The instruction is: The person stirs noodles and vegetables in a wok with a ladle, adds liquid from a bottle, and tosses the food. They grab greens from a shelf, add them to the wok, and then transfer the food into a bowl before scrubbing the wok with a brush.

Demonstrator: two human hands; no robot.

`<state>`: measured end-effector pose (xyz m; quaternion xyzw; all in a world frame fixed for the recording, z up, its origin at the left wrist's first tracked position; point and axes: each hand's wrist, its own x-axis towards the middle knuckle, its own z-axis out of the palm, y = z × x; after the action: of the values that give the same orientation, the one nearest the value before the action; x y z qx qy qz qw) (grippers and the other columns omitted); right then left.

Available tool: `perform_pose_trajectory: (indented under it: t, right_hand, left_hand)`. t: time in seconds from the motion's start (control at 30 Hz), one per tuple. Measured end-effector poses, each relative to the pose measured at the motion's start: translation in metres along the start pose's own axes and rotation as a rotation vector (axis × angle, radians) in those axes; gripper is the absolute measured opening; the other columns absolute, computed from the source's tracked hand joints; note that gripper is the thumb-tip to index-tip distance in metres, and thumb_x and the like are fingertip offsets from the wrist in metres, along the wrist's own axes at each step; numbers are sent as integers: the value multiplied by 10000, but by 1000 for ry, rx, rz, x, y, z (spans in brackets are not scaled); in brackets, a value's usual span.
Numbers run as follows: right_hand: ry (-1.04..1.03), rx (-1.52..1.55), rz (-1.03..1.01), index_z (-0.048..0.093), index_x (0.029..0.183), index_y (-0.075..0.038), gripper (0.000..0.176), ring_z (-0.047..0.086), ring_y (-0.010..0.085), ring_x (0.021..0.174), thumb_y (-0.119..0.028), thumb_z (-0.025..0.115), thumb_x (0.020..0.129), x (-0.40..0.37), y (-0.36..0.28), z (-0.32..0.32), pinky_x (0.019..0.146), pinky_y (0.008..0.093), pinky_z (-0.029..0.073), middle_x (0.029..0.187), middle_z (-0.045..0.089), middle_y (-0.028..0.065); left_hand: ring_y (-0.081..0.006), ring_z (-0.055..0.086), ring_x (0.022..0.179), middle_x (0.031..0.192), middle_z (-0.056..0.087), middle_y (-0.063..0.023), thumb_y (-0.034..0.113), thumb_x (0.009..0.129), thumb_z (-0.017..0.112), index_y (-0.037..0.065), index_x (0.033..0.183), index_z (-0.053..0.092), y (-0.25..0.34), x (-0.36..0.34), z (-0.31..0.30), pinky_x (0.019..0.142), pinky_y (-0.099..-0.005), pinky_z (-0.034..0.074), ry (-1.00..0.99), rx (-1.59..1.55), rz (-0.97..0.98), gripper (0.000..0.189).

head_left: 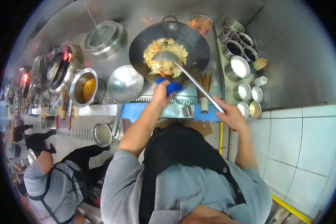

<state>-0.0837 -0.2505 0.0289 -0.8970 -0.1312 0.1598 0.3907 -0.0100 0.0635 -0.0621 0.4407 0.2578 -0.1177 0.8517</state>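
A: What does each grip have hold of?
B: The right grip (229, 115) is closed round the far end of a long-handled ladle (198, 86). The left grip (161, 95) is clenched on a blue cloth (173, 88) at the wok's (198, 46) near edge; whether its fingers catch the rim beneath cannot be told.
A: And the food?
B: Noodles (152, 50) and pale pieces lie heaped mid-wok, the ladle's bowl over them.
A: What would make the stirring go well?
B: Probably low sweeps along the metal, turning the heap from underneath while the cloth hand steadies the wok; hard pressing could break the noodles.
A: Which containers stand around?
B: Leftward on the tabletop (101, 65), beyond a perforated skimmer (126, 84), a pot (78, 81) of amber liquid (89, 89). Rightward, clustered tins (230, 73): some hold dark liquid (233, 49), others something white (240, 66).
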Motion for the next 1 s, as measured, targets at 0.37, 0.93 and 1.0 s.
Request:
perform_pose_trajectory:
  t: [0.37,0.93,1.0]
  right_hand:
    - [201,-155,142,568,1451,-279,627,694,320,747,-117,688,857,29,-55,56,738,435,532,868,701,215]
    - [262,-268,86,612,1406,-256,579,670,397,787,-173,714,842,22,-84,87,756,467,519,872,688,239]
    - [321,-231,90,617,1403,-251,575,669,378,759,-169,716,843,13,-92,84,739,454,518,842,683,229]
  left_hand:
    - [-206,622,630,839,641,-82,116,876,620,17,996,625,-101,14,-81,524,-319,516,38,-5,-20,156]
    - [-194,619,636,882,644,-115,148,966,571,24,1135,560,-68,-2,-94,491,-302,503,-154,125,-73,210]
    - [-206,604,615,864,623,-116,123,968,563,17,1095,544,-70,-36,-105,494,-300,505,-167,279,-114,166]
